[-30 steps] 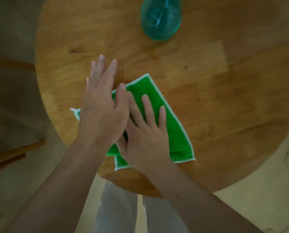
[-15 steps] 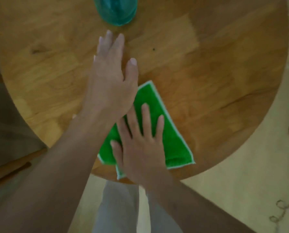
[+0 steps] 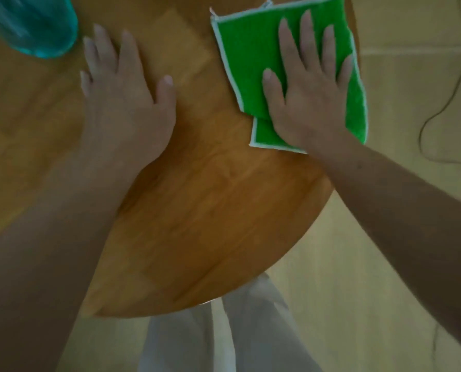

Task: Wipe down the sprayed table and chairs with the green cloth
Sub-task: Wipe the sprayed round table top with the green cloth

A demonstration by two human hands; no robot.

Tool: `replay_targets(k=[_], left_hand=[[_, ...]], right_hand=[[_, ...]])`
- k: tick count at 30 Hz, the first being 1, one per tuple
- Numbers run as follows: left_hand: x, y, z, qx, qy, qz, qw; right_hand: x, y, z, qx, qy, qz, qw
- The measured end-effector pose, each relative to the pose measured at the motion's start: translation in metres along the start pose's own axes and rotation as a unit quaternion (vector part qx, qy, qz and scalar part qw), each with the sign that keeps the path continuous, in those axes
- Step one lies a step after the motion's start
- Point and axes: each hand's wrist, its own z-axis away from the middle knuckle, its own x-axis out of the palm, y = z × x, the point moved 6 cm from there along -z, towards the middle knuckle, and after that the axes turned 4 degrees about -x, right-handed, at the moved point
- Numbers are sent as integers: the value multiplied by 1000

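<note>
Two flat hands on table (image 3: 197, 210), right hand (image 3: 309, 103) on green cloth (image 3: 250, 49), teal bottle (image 3: 33, 25) by left hand (image 3: 122, 103)

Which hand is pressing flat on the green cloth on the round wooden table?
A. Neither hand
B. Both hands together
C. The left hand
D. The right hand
D: the right hand lies with straight fingers on the green cloth near the table's right edge, while the left hand rests on the bare wood of the table, apart from the cloth.
</note>
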Motion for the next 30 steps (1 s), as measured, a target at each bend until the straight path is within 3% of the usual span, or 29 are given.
replay_targets(k=[4, 10, 14, 23, 26, 30], left_hand=[[4, 6, -20, 12, 55, -13, 998], [14, 2, -17, 16, 126, -52, 991], [13, 2, -18, 22, 137, -46, 989], [9, 6, -16, 6, 130, -59, 990], [9, 5, -17, 0, 119, -64, 991], [8, 6, -15, -5, 116, -64, 991]], right_hand=[[7, -22, 39, 38, 6, -4, 999], [34, -51, 166, -115, -83, -4, 990], [25, -22, 128, -130, -81, -5, 988], [-22, 33, -63, 20, 5, -36, 999], [-22, 26, -63, 47, 27, -41, 998], [-6, 5, 14, 50, -6, -16, 999]])
